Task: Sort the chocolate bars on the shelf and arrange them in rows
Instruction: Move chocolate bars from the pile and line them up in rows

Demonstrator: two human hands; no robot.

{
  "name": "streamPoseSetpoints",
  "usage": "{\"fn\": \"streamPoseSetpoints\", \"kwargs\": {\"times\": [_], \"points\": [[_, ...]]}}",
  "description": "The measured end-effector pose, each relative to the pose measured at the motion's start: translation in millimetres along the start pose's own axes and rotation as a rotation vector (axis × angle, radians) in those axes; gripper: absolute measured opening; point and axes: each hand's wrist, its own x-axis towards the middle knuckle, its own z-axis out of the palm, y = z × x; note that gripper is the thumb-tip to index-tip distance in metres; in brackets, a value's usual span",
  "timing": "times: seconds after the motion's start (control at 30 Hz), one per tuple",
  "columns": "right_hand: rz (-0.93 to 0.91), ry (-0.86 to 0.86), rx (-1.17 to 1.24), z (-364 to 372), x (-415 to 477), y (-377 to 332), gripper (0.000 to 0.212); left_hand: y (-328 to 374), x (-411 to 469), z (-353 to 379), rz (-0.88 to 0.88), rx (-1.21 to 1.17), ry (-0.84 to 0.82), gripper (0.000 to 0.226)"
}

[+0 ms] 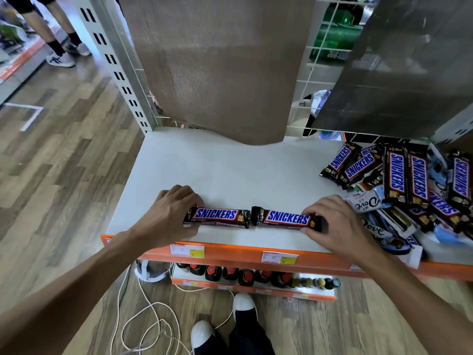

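Shelf [230, 170]: white board with an orange front lip [230, 255] that carries price tags [187, 250].

Two bars lie end to end just behind the front edge, logos up, long sides parallel to that edge. The left Snickers bar [217, 217] sits left of the board's middle, and the right Snickers bar [286, 219] sits just right of it. Their crimped inner ends meet; cannot tell whether they overlap.

Left hand [169, 216]: fingers curled over the outer left end of the left Snickers bar, thumb on the near side, pinching it against the board.

Right hand [335, 226]: fingers curled over the outer right end of the right Snickers bar, thumb on the near side, gripping it in the same way.

Unsorted pile [409, 185]: along the right edge of the shelf, from back corner to front. It holds Snickers bars at mixed angles, some overlapping, with Dove bars [363, 204] among them at its near-left side.

Left half and back of the board carry nothing else but the hem of a brown mesh sheet [217, 73] hanging at the back edge.

Below the front lip: a row of dark bottles [245, 275] on a lower shelf
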Motion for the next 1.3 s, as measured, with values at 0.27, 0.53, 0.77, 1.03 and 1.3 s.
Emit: {"fn": "streamPoseSetpoints", "kwargs": {"times": [0.27, 0.53, 0.77, 1.03, 1.3], "points": [[-0.024, 0.056, -0.031, 6, 21, -17, 0.037, -40, 7, -13, -0.123, 0.151, 0.145, 0.042], [-0.105, 0.104, -0.041, 35, 60, -47, 0.043, -76, 26, -23, -0.170, 0.156, 0.207, 0.029], [-0.171, 0.205, -0.089, 52, 113, -81, 0.033, -94, 55, -25, -0.171, 0.219, 0.280, 0.034], [-0.216, 0.275, -0.131, 70, 173, -108, 0.023, -126, 94, -31, -0.078, 0.379, 0.360, 0.026], [-0.189, 0.262, -0.182, 82, 217, -123, 0.030, -143, 115, -35, -0.019, 0.396, 0.328, 0.038]]}}
